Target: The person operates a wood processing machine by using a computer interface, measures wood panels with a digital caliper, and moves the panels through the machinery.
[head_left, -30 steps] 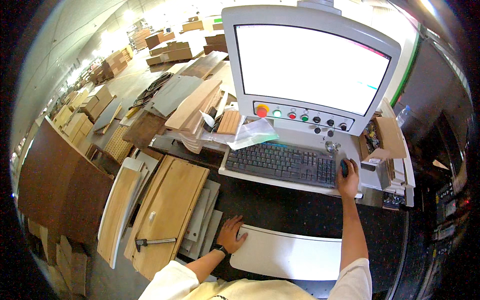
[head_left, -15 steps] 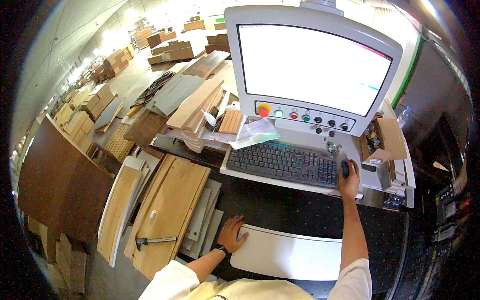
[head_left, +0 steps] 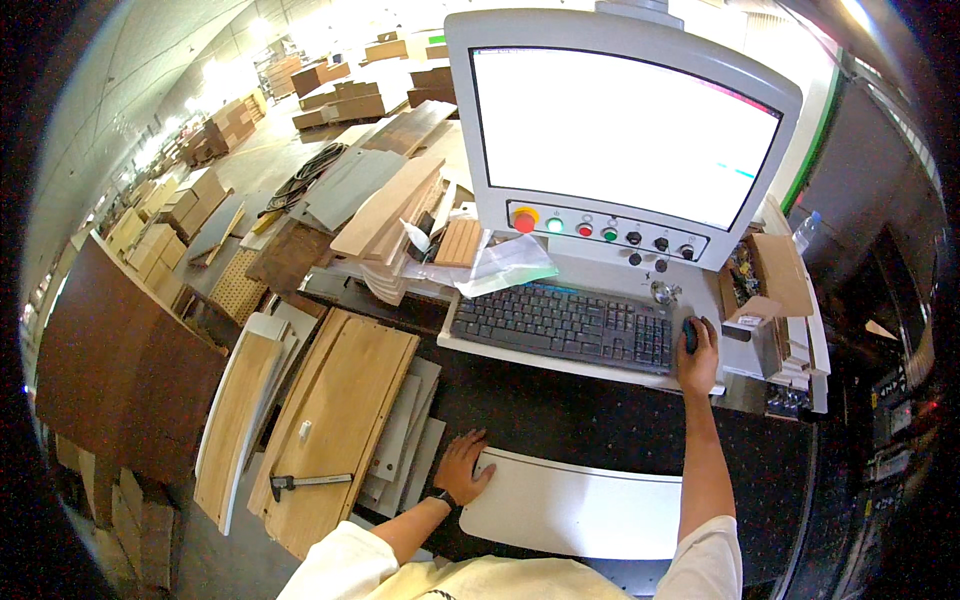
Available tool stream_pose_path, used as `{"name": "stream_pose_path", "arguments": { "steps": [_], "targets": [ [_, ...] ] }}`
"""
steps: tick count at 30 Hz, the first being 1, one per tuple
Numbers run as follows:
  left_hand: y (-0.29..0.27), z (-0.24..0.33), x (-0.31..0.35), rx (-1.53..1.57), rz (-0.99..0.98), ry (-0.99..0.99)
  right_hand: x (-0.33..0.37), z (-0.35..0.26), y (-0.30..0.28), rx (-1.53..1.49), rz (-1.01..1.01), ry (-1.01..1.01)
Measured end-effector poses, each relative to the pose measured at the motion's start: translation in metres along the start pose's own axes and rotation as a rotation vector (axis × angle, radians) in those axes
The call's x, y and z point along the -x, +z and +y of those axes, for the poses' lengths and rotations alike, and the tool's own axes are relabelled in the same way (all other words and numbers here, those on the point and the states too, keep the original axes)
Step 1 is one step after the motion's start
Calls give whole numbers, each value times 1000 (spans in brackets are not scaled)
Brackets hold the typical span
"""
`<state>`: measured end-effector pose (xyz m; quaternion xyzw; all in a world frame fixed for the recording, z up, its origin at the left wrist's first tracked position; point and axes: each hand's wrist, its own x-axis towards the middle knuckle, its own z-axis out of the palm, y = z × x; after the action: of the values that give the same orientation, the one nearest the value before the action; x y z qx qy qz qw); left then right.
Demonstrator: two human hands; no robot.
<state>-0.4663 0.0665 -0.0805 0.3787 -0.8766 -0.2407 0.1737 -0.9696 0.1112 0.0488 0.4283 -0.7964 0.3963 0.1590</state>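
Cardboard box (head_left: 775, 275), right of the keyboard (head_left: 570, 322), is holding small parts. One mouse (head_left: 690, 335) beside the keyboard is being clasped by the right hand (head_left: 698, 358); one white panel (head_left: 575, 507) below it is being pressed by the left hand (head_left: 463, 468), fingers spread.

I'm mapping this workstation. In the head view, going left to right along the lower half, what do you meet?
Dark brown panel → curved light wood panel → wood board with the clamp on it → left hand → white curved panel → right hand on the mouse → cardboard box.
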Motion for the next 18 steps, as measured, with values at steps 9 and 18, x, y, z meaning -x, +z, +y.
{"name": "stream_pose_path", "arguments": {
  "steps": [9, 18],
  "targets": [
    [4, -1, 2, -16, 40, -8, 3, 12, 3, -5, -5, -30],
    [-3, 1, -2, 20, 10, 26, 4, 10, 4, 21, 68, 15]
  ]
}}
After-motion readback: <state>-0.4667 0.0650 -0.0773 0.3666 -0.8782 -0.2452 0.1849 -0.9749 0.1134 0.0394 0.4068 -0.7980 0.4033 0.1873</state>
